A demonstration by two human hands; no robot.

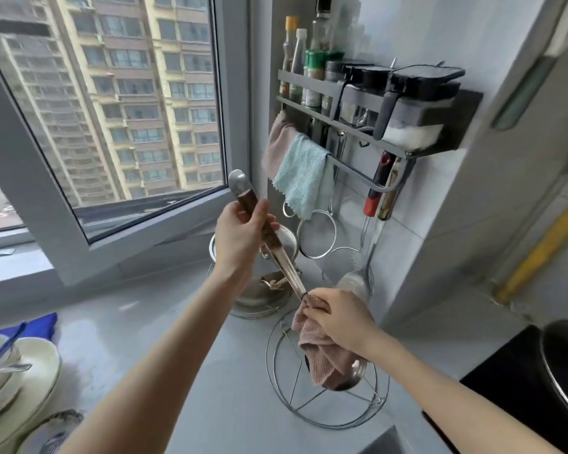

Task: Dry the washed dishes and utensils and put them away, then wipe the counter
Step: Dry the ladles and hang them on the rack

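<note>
Mid-drying: left hand (240,234) gripping the ladle (284,263) by its wooden handle above the desk (184,322), right hand (338,319) fingers clamping pink cloth (322,352) round the bowl end. Next, probably hanging it on the wall rack (371,126).

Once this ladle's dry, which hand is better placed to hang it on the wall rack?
Probably the left hand: it already grips the ladle by its wooden handle, the end nearest the wall rack. The right hand is holding the pink cloth around the bowl.

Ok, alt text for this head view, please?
A person's left hand holds a ladle by its wooden handle while the right hand wipes it with a pink cloth above a grey kitchen counter.
</note>
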